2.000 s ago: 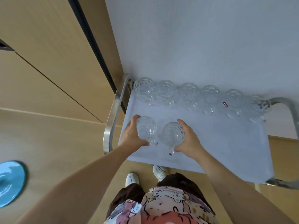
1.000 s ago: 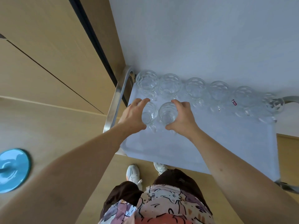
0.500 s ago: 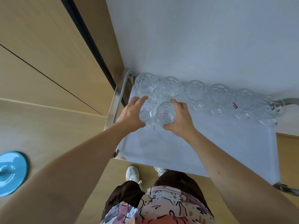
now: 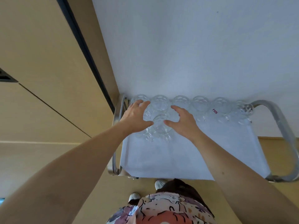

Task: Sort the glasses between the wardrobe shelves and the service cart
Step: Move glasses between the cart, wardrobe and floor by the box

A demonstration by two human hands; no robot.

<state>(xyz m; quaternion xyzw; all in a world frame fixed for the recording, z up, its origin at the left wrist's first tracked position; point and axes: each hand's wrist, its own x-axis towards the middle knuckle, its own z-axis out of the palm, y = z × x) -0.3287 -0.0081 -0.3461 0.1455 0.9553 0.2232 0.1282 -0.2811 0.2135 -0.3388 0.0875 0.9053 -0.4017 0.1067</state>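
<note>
Two glasses are seen in a second row on the cart: one [image 4: 161, 125] between the two hands, the other [image 4: 148, 116] just to its left and partly hidden under the left hand. Both stand just in front of the back row [image 4: 200, 105], a line of six similar glasses set along the far edge of the cart top [image 4: 186, 156], against the white wall [image 4: 194, 46].

The left hand [image 4: 135, 118] is spread, fingers extended over the hidden glass, thumb near the rim of the nearer one. The right hand [image 4: 182, 122] is likewise spread, thumb and forefinger bracketing the nearer glass. No glass is seen pinched or lifted; whether the fingertips rest on glass cannot be told (clear glass, motion blur).

Progress, as judged: eight glasses are counted on the cart, so the cart side is well under way, with most of the second row unfilled. The wardrobe shelves are not in view (only closed wooden panels [image 4: 40, 54] to the left), so what is left there cannot be told.

A metal handle [image 4: 117, 120] frames the left end of the cart.
</note>
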